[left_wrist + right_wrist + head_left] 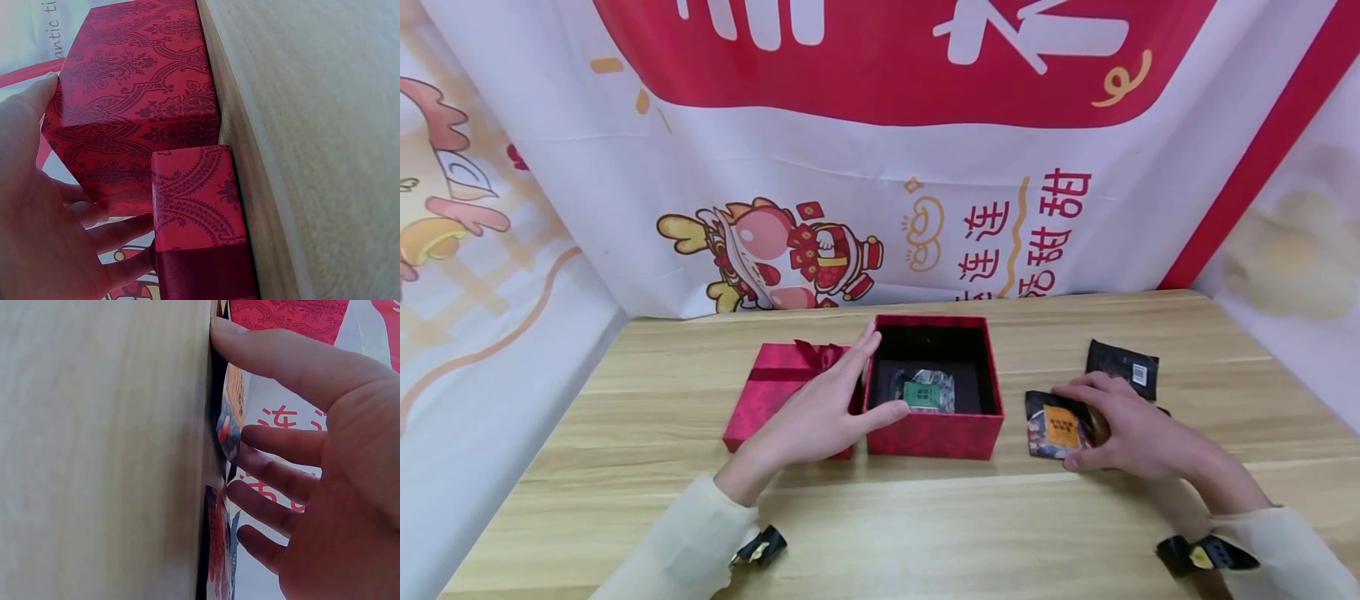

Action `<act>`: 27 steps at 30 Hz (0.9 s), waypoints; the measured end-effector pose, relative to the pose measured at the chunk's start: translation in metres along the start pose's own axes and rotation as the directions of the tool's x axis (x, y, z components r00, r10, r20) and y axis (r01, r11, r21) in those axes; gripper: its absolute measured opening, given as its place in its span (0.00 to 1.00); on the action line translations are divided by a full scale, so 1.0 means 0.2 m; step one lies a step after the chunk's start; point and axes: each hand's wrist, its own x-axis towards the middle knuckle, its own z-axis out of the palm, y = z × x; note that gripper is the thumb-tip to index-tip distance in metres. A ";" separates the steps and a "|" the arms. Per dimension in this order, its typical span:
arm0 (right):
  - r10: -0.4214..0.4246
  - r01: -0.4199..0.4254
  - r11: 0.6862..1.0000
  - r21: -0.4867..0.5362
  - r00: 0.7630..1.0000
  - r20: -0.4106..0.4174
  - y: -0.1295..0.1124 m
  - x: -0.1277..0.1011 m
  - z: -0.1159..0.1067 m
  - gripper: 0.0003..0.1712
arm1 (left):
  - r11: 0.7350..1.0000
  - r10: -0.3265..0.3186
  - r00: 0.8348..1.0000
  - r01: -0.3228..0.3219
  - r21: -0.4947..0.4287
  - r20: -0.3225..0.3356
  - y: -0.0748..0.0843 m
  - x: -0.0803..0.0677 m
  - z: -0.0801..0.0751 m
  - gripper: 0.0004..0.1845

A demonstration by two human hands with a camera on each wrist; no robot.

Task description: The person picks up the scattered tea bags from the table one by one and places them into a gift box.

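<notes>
**Two hands, a red box and snack packets**

The left hand lies flat with straight fingers against the side of the open red box. The box stands mid-bench, beside its bow lid. A green packet lies inside. The right hand curls around an orange packet, near a black packet.

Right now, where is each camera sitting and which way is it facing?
Head: worn high, facing forward and down at the table; shows the left hand on the open red box, the right hand on a snack packet, both sleeves.
Left wrist: low beside the table, sideways at the red box and the lid; shows the left hand.
Right wrist: along the tabletop at the snack packet; shows the right hand.
Shared: the red box.
</notes>
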 end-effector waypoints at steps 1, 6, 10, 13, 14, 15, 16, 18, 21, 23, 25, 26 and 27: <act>-0.002 0.002 1.000 0.002 1.000 -0.002 0.00 0.00 0.00 0.53 | 1.000 0.000 1.000 0.000 0.000 -0.001 0.00 0.00 0.00 0.56; 0.003 -0.003 1.000 0.020 1.000 -0.010 -0.01 0.00 0.00 0.52 | 1.000 -0.003 1.000 0.003 -0.006 0.001 0.01 0.00 0.00 0.55; 0.005 -0.005 1.000 0.015 1.000 -0.020 -0.01 0.00 0.00 0.51 | 1.000 -0.010 1.000 0.010 -0.005 0.004 0.01 0.00 0.00 0.56; 0.004 -0.004 1.000 0.003 0.999 -0.048 -0.01 0.00 -0.01 0.51 | 1.000 -0.012 1.000 0.012 -0.001 0.007 0.01 0.00 0.00 0.57; 0.005 -0.005 1.000 0.000 0.998 -0.059 -0.01 0.00 -0.01 0.50 | 1.000 -0.013 1.000 0.013 0.000 0.007 0.01 0.00 0.00 0.57; 0.003 -0.003 1.000 -0.001 0.997 -0.074 -0.02 0.00 -0.01 0.50 | 1.000 -0.014 1.000 0.014 0.001 0.008 0.01 0.00 0.00 0.57; 0.004 -0.005 1.000 -0.004 0.996 -0.090 -0.02 0.00 -0.02 0.50 | 1.000 -0.014 1.000 0.014 0.000 0.007 0.01 0.00 0.00 0.57; 0.004 -0.005 1.000 -0.006 0.993 -0.119 -0.02 0.00 -0.02 0.49 | 1.000 -0.015 1.000 0.015 -0.002 0.007 0.01 0.00 0.00 0.57; -0.001 0.000 1.000 -0.004 0.987 -0.162 -0.04 0.00 -0.04 0.49 | 1.000 -0.016 1.000 0.016 -0.007 0.004 0.01 0.00 0.00 0.57; 0.000 0.001 1.000 0.003 0.983 -0.183 -0.05 0.00 -0.05 0.48 | 1.000 -0.016 1.000 0.016 -0.008 0.002 0.01 0.00 0.00 0.57; 0.000 0.004 1.000 0.017 0.980 -0.201 -0.06 -0.01 -0.06 0.47 | 1.000 -0.016 1.000 0.016 -0.008 0.001 0.01 -0.01 -0.01 0.57; 0.001 0.004 1.000 0.023 0.978 -0.209 -0.06 -0.01 -0.06 0.47 | 1.000 -0.017 1.000 0.017 -0.009 0.001 0.01 -0.01 -0.01 0.57; 0.001 0.005 1.000 0.030 0.976 -0.216 -0.07 -0.01 -0.07 0.47 | 1.000 -0.019 1.000 0.019 -0.008 0.000 0.01 -0.01 -0.01 0.57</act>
